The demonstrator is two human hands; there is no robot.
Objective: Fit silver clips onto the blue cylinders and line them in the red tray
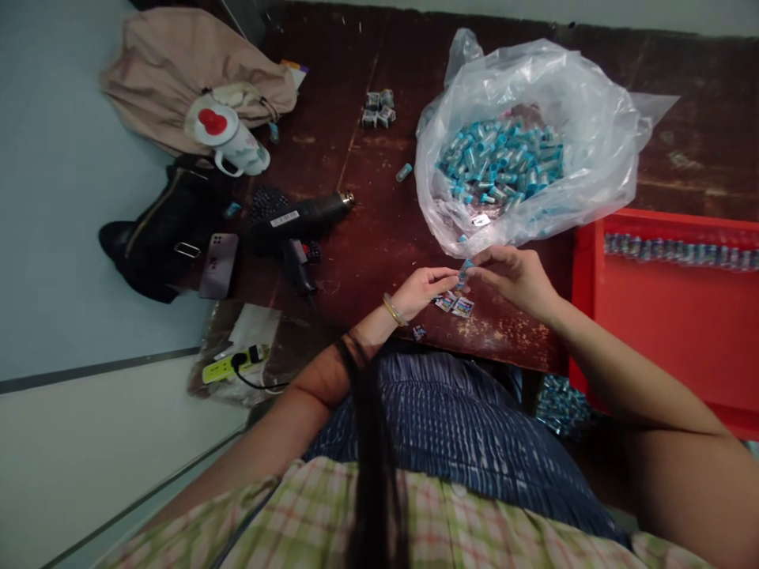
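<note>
My left hand point(420, 293) and my right hand point(517, 280) meet over the table's front edge, fingertips pinched on one small blue-capped vial point(465, 272). Fingers cover part of it. Small printed labels point(462, 307) lie on the wood just below my hands, and another dark label point(419, 333) is nearer the edge. Right behind my hands stands a clear plastic bag point(598, 150), its mouth spread wide around a heap of blue-capped vials point(504, 162). A single loose vial point(404, 172) rests left of the bag.
A red tray point(664, 332) at the right holds a row of vials point(681, 251). On the left are a black heat gun point(308, 220), a phone point(218, 266), a black bag point(171, 225), a lidded mug point(246, 152) and a green power strip point(228, 367). Label stacks point(379, 109) sit farther back.
</note>
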